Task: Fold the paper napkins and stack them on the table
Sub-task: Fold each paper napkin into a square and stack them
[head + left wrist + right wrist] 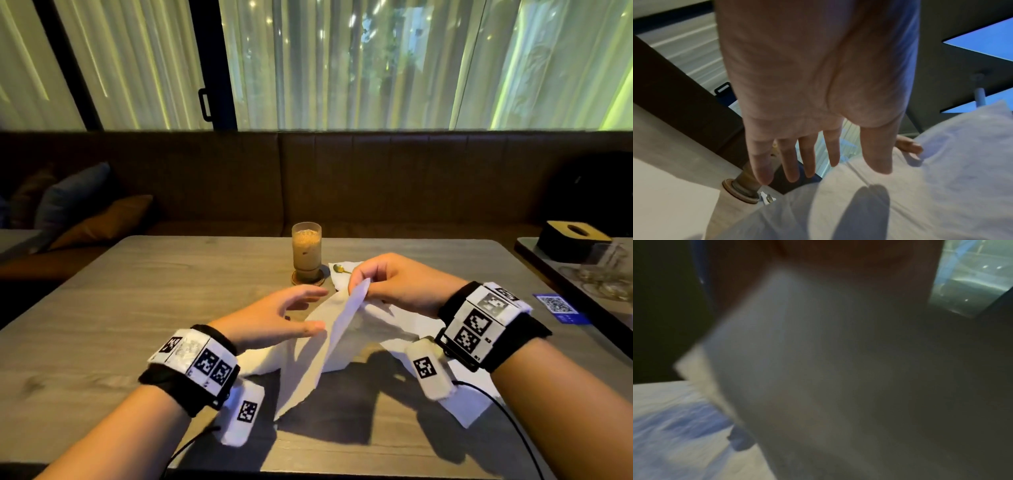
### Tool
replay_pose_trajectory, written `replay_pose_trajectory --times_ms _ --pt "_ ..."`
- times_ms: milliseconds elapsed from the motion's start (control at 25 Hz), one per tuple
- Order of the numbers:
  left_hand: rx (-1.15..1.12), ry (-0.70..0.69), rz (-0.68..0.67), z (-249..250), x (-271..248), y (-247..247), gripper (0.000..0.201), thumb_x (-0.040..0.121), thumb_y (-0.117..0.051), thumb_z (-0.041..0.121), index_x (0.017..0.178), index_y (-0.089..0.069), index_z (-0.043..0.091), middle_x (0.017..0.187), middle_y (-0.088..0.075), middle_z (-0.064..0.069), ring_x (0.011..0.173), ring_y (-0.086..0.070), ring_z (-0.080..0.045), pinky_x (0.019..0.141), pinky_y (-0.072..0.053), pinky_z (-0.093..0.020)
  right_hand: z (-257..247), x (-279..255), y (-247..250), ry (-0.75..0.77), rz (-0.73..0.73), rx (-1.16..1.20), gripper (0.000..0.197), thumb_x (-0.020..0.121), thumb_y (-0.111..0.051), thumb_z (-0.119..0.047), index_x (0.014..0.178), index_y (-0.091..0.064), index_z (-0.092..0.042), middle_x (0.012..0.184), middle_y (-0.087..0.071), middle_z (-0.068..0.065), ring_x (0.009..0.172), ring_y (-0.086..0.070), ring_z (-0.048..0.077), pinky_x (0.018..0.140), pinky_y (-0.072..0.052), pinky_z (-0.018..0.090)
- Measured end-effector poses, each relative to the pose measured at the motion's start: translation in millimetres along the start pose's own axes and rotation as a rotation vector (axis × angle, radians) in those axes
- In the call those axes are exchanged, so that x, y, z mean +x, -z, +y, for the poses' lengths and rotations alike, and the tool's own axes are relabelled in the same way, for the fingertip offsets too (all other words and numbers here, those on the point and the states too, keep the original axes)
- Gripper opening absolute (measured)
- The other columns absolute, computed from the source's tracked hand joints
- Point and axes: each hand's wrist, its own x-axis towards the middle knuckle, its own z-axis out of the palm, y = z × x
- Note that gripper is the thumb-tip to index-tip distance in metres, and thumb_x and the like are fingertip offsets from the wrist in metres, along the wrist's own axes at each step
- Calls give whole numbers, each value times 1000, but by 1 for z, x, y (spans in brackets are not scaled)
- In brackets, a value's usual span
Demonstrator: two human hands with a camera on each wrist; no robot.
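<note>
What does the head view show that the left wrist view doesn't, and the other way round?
Only the head view shows the right hand pinching the raised napkin by its top corner, the spoon on another napkin, and the tissue box at far right. Only the left wrist view shows the left hand's palm side, fingers straight and spread, holding nothing. Both show the iced coffee glass on its coaster and the white napkin.

You're looking at an iced coffee glass (306,251) standing on a coaster (308,277) toward the table's (137,291) far edge. A gold spoon (340,269) is lying just beside it, and a blue QR card (556,306) is sitting at the right edge.
</note>
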Motion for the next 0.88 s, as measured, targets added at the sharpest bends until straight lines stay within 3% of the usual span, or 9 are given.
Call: replay_pose_trajectory --times_ms 40,120,240,480,640,720,760,840,880 --pt "7 -21 -12 2 3 -2 66 80 -78 58 139 -56 41 141 -58 19 130 -53 -4 111 -45 -38 -4 -2 1 12 -12 -12 32 99 -58 2 81 -75 -17 80 -69 0 72 -62 3 71 -50 18" --pt "-14 -75 -23 6 4 -5 33 88 -78 37 119 -70 27 113 -72 16 105 -65 -2 94 -52 -28 -9 -6 5 36 -10 -21 32 99 -59 2 80 -76 -18 81 -71 0 77 -64 7 77 -52 25" --pt "-90 -130 11 11 0 -7 3 92 -75 21 93 -74 18 86 -74 10 82 -67 -5 76 -51 -24 -13 -11 12 44 19 -11 30 99 -59 1 79 -76 -16 82 -71 5 78 -64 15 79 -50 34" --pt "-54 -134 131 15 -6 2 21 92 -74 26 94 -78 5 81 -75 5 77 -68 -6 69 -53 -18 -9 -19 22 4 47 -27 30 99 -55 6 81 -75 -8 91 -69 22 84 -64 24 84 -53 39" --pt "10 -130 210 15 -9 8 19 90 -76 30 89 -77 12 76 -75 9 73 -68 -2 64 -52 -16 -8 -22 24 -70 -9 -148 49 95 -49 11 77 -81 -23 101 -76 11 102 -68 33 95 -56 44" --pt "16 -135 233 17 -13 12 11 90 -77 29 87 -77 18 78 -76 9 75 -69 -3 66 -52 -17 -6 -21 23 -115 -41 -179 42 94 -49 0 83 -84 -21 101 -80 0 110 -67 32 92 -54 36" --pt "12 -134 229 18 -15 14 9 90 -76 27 86 -77 20 81 -77 7 77 -71 -5 68 -53 -18 -5 -21 22 -136 -42 -174 33 90 -53 -15 84 -85 -22 101 -81 -2 110 -67 30 90 -53 33" --pt "18 -131 199 21 -19 19 6 91 -75 25 88 -77 20 86 -78 3 80 -72 -7 72 -55 -21 -3 -22 21 -155 -19 -131 34 77 -55 -37 81 -86 -22 101 -81 -2 104 -67 21 93 -52 35" --pt "25 -128 186 22 -21 21 6 92 -75 24 88 -78 21 87 -78 3 81 -72 -8 73 -56 -22 -3 -21 20 -165 20 -103 34 79 -56 -36 80 -86 -21 102 -81 -1 104 -67 19 97 -52 38"
